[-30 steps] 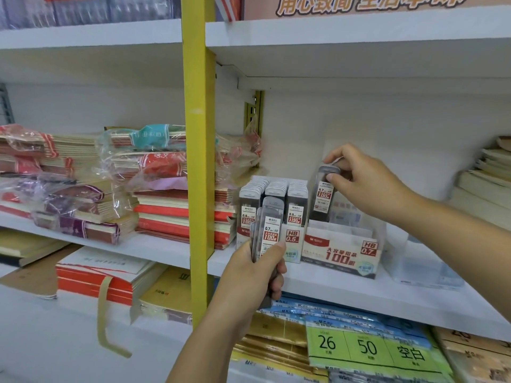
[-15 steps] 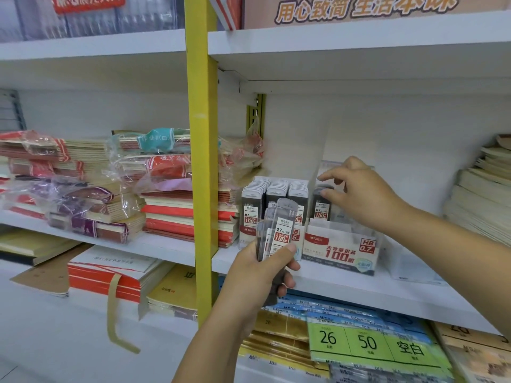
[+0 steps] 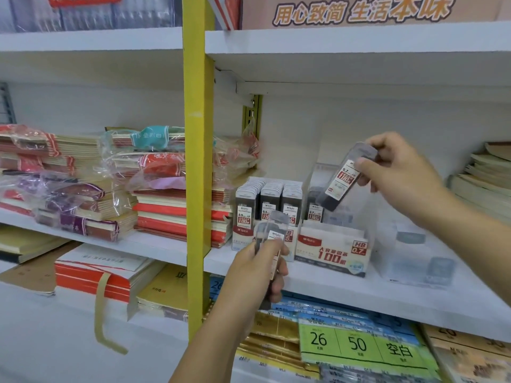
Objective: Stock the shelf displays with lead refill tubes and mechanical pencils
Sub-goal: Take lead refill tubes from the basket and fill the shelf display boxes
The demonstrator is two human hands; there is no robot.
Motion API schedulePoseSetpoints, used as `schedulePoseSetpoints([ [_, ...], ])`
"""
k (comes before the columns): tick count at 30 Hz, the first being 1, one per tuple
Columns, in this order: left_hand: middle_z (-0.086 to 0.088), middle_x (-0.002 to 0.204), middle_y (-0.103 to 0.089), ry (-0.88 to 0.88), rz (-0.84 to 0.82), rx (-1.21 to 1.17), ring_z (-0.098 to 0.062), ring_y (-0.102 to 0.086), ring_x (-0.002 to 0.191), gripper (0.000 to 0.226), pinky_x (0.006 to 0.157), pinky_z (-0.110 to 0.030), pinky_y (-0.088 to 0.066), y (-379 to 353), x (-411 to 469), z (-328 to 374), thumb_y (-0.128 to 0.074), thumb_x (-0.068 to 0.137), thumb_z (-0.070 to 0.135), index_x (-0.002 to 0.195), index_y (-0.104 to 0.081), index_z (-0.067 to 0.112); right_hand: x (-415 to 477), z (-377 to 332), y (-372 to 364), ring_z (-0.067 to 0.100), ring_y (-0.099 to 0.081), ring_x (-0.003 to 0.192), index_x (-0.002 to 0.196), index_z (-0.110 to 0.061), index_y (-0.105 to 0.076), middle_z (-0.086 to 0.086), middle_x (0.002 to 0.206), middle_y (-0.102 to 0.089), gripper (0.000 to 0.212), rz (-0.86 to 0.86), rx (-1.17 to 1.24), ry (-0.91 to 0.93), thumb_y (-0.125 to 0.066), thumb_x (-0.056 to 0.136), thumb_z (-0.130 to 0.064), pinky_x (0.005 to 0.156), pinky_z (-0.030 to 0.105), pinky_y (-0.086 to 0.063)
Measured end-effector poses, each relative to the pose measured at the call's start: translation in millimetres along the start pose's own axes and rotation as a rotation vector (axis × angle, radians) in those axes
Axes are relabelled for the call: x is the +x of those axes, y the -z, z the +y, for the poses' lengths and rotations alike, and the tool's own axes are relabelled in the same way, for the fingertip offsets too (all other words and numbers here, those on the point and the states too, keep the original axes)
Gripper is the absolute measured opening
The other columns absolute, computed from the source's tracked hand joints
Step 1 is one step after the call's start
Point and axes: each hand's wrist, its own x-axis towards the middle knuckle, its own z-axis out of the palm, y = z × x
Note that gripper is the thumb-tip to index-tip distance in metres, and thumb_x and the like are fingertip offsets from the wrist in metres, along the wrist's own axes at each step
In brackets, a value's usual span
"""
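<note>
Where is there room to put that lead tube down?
Most room is inside the 0.7 display box, right of the one tube standing in it. The shelf strip in front of that box is bare too. The 0.5 display box beside it is packed full, and notebook stacks crowd the left.

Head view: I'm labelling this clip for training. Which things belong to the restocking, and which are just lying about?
Job: 0.7 tube in right hand; spare tubes in left hand; 0.7 display box; 0.5 display box.
Lying about: wrapped notebook stacks; green paper packs; books at right.
</note>
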Motion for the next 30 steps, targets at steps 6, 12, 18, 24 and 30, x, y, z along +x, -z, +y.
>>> schedulePoseSetpoints([
  [6,-0.001,0.064,-0.064,-0.088,-0.031,0.007,-0.014,-0.055,0.054,0.027,0.048,-0.025,-0.042,8.6,5.1,-6.5,-0.048,0.099,0.040,0.091,-0.061,0.017,18.9,23.8,-4.8,0.019,-0.057,0.086,0.099,-0.028,-0.053,-0.002,0.094,-0.065,0.015,-0.171,-0.595,0.178,-0.063,0.089,-0.024,0.073,0.033,-0.043],
  [12,-0.002,0.078,-0.076,-0.137,-0.040,-0.016,-0.014,-0.066,0.060,0.023,0.050,-0.024,-0.046,10.5,4.4,-4.9,-0.057,0.094,0.052,0.089,-0.071,0.034,23.9,34.5,-14.8,0.019,-0.058,0.085,0.101,-0.028,-0.044,-0.005,0.087,-0.064,0.028,-0.299,-0.608,0.065,-0.068,0.087,-0.027,0.073,0.036,-0.047],
  [18,0.002,0.099,-0.078,-0.173,-0.103,-0.054,-0.015,-0.075,0.077,0.029,0.067,-0.033,-0.060,6.9,4.1,-5.5,-0.060,0.083,0.058,0.105,-0.069,0.041,21.3,40.7,-20.2,0.015,-0.038,0.097,0.096,-0.032,-0.061,-0.007,0.092,-0.043,0.021,-0.191,-0.917,0.265,-0.070,0.081,-0.043,0.074,0.031,-0.035],
  [24,0.004,0.104,-0.078,-0.207,-0.132,-0.060,-0.016,-0.076,0.089,0.019,0.070,-0.030,-0.062,4.7,-0.7,-3.0,-0.063,0.086,0.054,0.102,-0.068,0.046,7.1,29.7,-18.8,0.014,-0.044,0.100,0.114,-0.027,-0.067,-0.005,0.100,-0.055,0.028,-0.138,-0.934,0.254,-0.059,0.091,-0.039,0.080,0.031,-0.038],
  [30,0.000,0.104,-0.078,-0.221,-0.164,-0.074,-0.018,-0.076,0.088,0.019,0.066,-0.027,-0.060,-1.4,-3.1,-0.6,-0.065,0.086,0.053,0.102,-0.069,0.044,-46.7,-16.7,-34.8,-0.002,-0.066,0.074,0.106,-0.045,-0.061,-0.022,0.091,-0.071,0.019,-0.547,0.018,-0.083,-0.059,0.088,-0.042,0.059,0.014,-0.049],
])
